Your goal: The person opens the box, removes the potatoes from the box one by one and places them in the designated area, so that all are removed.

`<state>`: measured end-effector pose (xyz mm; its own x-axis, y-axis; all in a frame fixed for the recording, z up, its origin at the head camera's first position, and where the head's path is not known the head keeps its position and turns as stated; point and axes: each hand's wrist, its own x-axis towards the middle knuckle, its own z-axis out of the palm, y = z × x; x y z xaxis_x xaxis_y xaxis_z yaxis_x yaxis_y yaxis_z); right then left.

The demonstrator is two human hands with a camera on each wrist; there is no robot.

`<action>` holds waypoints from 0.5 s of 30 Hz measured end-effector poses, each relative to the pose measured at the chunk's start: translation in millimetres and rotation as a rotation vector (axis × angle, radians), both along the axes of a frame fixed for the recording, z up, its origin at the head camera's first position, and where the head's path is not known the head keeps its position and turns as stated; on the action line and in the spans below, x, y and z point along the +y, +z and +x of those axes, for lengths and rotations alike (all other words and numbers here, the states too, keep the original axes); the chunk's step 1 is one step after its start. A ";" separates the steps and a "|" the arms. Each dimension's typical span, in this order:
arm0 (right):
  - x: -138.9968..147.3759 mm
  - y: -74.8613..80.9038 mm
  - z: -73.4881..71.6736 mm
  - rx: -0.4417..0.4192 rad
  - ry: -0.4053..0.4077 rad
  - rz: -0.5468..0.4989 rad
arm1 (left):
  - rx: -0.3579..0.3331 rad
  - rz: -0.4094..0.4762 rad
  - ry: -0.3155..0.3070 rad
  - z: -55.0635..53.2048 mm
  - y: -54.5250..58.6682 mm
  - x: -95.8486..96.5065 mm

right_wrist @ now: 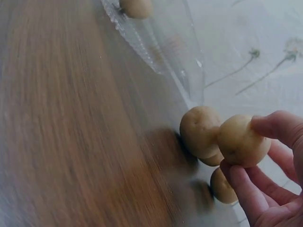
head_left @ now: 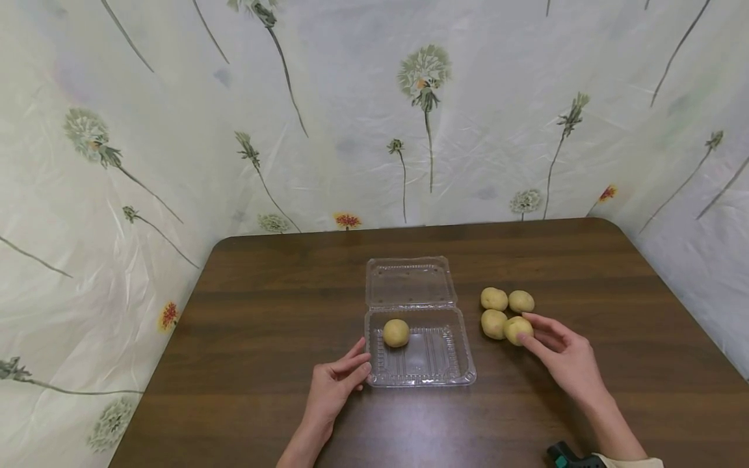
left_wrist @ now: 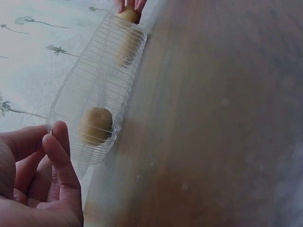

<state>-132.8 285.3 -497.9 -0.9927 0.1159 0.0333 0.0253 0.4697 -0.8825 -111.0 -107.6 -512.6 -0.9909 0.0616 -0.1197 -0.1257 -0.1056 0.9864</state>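
A clear plastic clamshell container [head_left: 418, 380] lies with its lid folded back on the table, and one potato [head_left: 396, 333] sits at the left inside its base. My left hand [head_left: 338, 383] is at the container's left side; in the left wrist view its thumb and fingertips [left_wrist: 57, 135] pinch the rim. To the right, my right hand [head_left: 562, 354] grips a potato [right_wrist: 243, 141] between thumb and fingers. That potato is close beside three others, with one potato [head_left: 493, 324] just left of it and two behind, including the potato [head_left: 521, 301] at the back right.
The brown wooden table [head_left: 263, 325] has its far edge against a flower-printed sheet [head_left: 351, 130], which also runs along both sides. At the front right, a dark device [head_left: 570, 457] sits by the right sleeve.
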 end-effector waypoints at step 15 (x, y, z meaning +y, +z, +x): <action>10.8 -3.8 -7.7 -0.043 -0.042 0.038 | -0.007 -0.005 0.002 -0.7 -1.5 -0.4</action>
